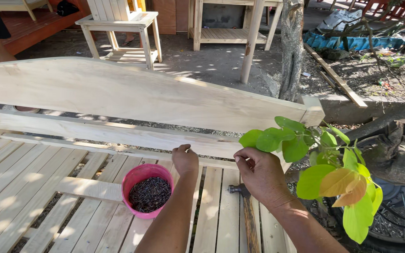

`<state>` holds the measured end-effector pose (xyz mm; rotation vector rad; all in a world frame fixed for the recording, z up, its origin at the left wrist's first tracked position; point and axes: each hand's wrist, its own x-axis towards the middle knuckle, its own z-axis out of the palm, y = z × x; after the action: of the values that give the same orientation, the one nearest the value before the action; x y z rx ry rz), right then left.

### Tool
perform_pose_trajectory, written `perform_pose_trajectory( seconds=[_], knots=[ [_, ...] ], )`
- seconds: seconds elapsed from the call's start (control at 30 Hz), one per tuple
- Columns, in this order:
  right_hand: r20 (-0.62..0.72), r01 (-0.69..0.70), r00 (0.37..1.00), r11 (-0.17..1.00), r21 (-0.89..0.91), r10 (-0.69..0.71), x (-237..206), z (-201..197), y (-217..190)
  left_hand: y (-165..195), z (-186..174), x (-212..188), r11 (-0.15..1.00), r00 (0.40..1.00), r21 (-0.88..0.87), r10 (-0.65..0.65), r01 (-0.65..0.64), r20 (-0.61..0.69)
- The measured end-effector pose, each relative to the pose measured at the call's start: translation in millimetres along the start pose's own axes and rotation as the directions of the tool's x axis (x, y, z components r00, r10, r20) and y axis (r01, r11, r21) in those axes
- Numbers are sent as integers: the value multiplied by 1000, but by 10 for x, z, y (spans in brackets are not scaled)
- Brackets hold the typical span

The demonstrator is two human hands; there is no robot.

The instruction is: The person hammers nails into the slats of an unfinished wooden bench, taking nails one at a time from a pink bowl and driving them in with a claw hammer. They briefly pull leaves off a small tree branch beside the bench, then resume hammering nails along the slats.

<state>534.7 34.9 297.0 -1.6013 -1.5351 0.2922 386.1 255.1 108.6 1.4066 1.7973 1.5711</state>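
One pink tub (137, 177) sits on the slatted wooden surface (33, 187), resting on a loose flat board (87, 188) laid across the slats. The tub is filled about halfway with small dark nails (149, 193), heaped loosely. Just right of the tub rises the left hand (185, 160), its forearm passing close beside the tub's rim. The fingers of this hand are curled shut at the lower rail (118, 133) of the pale backrest (132, 96); they seem to pinch something small against the wood, though what it is cannot be told. Further right, the right hand (258, 174) also meets the rail, fingers bent closed at its edge; whether they hold anything cannot be told. Below and between the two hands a hammer (245, 211) lies on the slats, its metal head near the right wrist, its wooden handle running toward the viewer. A leafy green branch (322, 161) hangs just right of the right hand.
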Motion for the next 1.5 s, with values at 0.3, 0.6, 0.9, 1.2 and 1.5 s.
perform_pose_trajectory(
  seconds=[0.3, 0.6, 0.9, 1.2, 1.5],
  knots=[
    [-68, 37, 997, 990, 136, -28, -145, -495, -32, 1214, 1187, -1089, 384, 462, -602, 398, 700, 792],
    [-168, 5, 986, 999, 36, 1, -217, -746, 52, 1913, 1059, -1981, -175, 351, -452, 873, 874, 339],
    [-268, 132, 957, 989, 67, -109, -284, -872, 75, 2024, 1133, -1964, -48, 447, -654, 766, 755, 461],
    [-430, -65, 903, 988, -138, -1, -233, -1279, 160, 2641, 1300, -1816, 99, 326, -354, 224, 930, 919],
    [-443, 69, 883, 977, -203, -154, -302, -1378, 221, 2892, 1839, -1809, 108, 479, -574, 437, 812, 761]
  ],
)
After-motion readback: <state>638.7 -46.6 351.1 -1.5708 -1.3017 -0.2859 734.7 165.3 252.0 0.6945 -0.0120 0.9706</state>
